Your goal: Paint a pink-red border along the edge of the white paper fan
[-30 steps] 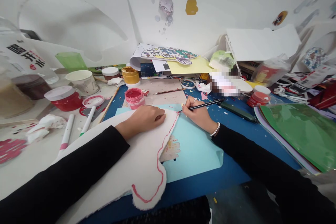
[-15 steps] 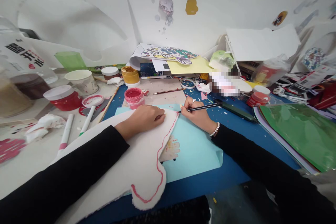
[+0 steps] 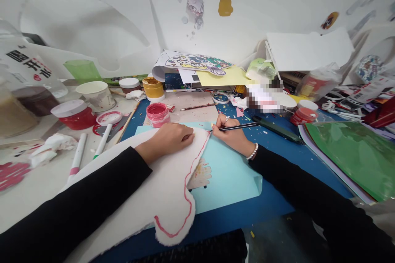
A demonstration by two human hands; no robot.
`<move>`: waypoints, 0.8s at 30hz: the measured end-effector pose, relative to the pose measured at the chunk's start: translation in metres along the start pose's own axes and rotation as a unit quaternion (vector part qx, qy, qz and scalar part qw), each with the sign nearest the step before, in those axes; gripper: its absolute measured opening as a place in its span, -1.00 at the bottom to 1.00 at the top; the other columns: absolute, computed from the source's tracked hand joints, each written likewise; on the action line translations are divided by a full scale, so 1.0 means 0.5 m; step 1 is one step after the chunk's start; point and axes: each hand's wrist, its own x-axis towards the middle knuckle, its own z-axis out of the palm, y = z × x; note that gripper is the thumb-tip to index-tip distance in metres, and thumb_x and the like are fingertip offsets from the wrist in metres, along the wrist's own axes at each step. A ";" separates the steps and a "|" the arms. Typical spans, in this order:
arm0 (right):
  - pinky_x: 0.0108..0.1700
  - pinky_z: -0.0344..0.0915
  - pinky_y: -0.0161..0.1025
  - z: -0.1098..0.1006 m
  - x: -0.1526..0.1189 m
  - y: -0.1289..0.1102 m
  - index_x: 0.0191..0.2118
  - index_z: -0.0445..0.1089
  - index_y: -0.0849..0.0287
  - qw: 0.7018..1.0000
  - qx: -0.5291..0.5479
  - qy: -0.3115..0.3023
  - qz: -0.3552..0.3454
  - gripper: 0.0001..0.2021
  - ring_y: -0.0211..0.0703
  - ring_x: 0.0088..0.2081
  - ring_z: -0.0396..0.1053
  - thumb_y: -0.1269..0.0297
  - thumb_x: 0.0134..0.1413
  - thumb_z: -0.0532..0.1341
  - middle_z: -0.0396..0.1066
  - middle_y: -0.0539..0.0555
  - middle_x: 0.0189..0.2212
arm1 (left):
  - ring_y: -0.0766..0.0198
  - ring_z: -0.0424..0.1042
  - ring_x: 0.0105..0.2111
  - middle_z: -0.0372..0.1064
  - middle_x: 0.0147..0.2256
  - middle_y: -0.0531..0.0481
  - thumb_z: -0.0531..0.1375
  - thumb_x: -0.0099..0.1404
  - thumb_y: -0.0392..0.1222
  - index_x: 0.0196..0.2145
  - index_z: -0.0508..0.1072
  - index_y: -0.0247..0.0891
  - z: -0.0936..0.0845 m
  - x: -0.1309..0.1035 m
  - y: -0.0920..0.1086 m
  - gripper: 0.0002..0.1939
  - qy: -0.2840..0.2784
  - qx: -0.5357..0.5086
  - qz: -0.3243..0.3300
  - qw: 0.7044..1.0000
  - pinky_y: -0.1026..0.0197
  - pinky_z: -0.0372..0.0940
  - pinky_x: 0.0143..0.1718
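My right hand point(image 3: 233, 133) pinches a thin black paintbrush point(image 3: 239, 126), its tip touching the upper right corner of a large white cutout point(image 3: 166, 176). Along the cutout's right edge runs a wavy red painted line point(image 3: 185, 185), down to the rounded lobe at the bottom. My left hand point(image 3: 169, 140) rests on the cutout's upper part with its fingers curled; whether anything is under them is hidden. Beneath the cutout lies a light blue sheet point(image 3: 230, 176). Just behind my left hand stands an open jar of red paint point(image 3: 158, 115).
A yellow paint jar point(image 3: 153, 89), a paper cup point(image 3: 96, 96) and a lidded red jar point(image 3: 74, 115) stand at the left. White markers point(image 3: 78, 154) lie nearer. At the right are a dark green cutter point(image 3: 277, 130), an orange-red jar point(image 3: 304, 113) and green sheets point(image 3: 352, 156).
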 end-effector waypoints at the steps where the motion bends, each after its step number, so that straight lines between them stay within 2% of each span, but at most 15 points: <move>1: -0.56 -0.04 -0.36 0.000 0.000 -0.001 -0.63 -0.03 0.14 1.000 -0.002 0.000 -0.002 -0.75 -0.38 -0.64 -0.03 0.35 -0.07 0.08 0.00 -0.12 -0.69 | 0.33 0.20 -0.59 0.27 -0.59 0.00 -0.09 0.21 -0.20 -0.62 0.17 -0.27 0.000 0.000 0.000 -0.72 -0.001 0.002 -0.001 1.000 0.24 -0.17 -0.62; 12: -0.56 -0.05 -0.37 -0.007 -0.004 -0.012 -0.61 -0.02 0.14 0.997 -0.054 -0.011 -0.049 -0.78 -0.38 -0.65 0.00 0.37 -0.07 0.07 0.02 -0.12 -0.70 | 0.32 0.21 -0.59 0.28 -0.59 0.00 -0.09 0.21 -0.19 -0.61 0.21 -0.26 -0.002 -0.001 0.002 -0.72 0.002 0.007 -0.003 1.000 0.24 -0.15 -0.61; 24: -0.54 -0.05 -0.36 -0.003 -0.013 -0.007 -0.59 0.01 0.13 0.994 -0.081 -0.037 -0.058 -0.80 -0.37 -0.65 0.01 0.36 -0.05 0.05 0.01 -0.12 -0.70 | 0.33 0.20 -0.58 0.29 -0.58 0.00 -0.09 0.23 -0.20 -0.61 0.17 -0.26 0.000 -0.001 0.002 -0.72 -0.003 0.027 0.001 1.000 0.25 -0.20 -0.62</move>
